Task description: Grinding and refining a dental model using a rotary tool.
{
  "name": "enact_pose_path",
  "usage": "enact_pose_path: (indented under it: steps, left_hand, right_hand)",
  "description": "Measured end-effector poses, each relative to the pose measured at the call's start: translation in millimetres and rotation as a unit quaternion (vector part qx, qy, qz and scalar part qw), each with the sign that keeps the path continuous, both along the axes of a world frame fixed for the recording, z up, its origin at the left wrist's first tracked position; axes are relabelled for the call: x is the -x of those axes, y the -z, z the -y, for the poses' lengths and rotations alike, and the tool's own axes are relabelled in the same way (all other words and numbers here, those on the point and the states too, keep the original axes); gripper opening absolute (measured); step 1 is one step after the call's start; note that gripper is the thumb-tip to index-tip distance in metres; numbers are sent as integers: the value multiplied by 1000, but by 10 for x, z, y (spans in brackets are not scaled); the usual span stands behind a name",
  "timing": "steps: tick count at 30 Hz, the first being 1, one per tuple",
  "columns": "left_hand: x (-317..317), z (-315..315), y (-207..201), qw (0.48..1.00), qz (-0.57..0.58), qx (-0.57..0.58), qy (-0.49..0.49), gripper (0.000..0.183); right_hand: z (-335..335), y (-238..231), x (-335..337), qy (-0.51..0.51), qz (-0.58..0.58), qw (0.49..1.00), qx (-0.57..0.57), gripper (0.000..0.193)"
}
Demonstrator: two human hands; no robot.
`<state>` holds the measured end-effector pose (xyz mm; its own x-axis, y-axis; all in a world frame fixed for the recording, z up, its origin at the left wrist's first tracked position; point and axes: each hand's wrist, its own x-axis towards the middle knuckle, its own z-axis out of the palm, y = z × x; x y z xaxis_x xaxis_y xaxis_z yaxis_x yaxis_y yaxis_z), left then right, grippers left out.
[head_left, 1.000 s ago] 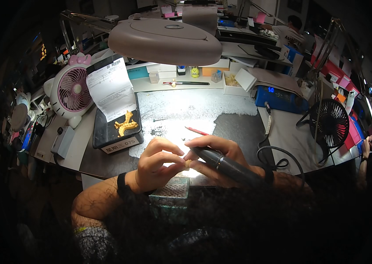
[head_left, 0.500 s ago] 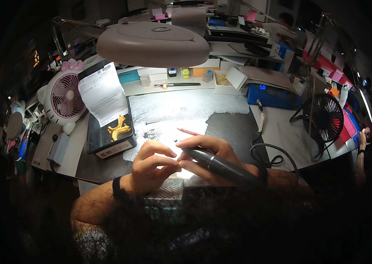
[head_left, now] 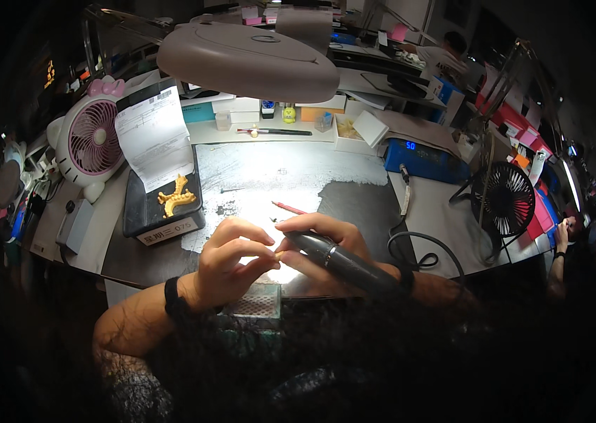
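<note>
Workpiece (head_left: 278, 254) — tiny, likely light and easy to drop — sits pinched in left hand (head_left: 231, 261) fingertips just below the lit patch of the dark mat (head_left: 354, 204). Right hand (head_left: 326, 243) is wrapped shut round the rotary handpiece (head_left: 340, 262) — stiff and smooth, best held near its nose.

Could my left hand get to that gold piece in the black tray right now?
Probably yes, once freed. The left hand is pinching a small piece against the rotary tool. The gold piece lies uncovered in the black tray, just ahead and leftward, with nothing between.

Grey rotary handpiece (head_left: 343, 262), pink fan (head_left: 92, 139)
</note>
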<state>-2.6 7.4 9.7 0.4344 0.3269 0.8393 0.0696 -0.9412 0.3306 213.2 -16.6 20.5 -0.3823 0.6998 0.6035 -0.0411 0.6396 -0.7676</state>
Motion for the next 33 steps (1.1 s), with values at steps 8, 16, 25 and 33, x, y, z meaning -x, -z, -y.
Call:
enact_pose_path:
  steps: [8, 16, 25, 33]
  left_hand:
    - [24, 9, -31, 1000, -7, -8, -9, 23]
    - [19, 8, -44, 1000, 0, 14, 11, 25]
    - [30, -23, -10, 1000, -7, 9, 17, 27]
    - [17, -5, -9, 999, 13, 37, 17, 27]
  right_hand:
    - [37, -20, 27, 15, 26, 1000, -5, 36]
    - [67, 5, 12, 18, 15, 1000, 18, 36]
    - [55, 0, 15, 23, 15, 1000, 0, 36]
    - [60, -7, 19, 23, 8, 1000, -8, 35]
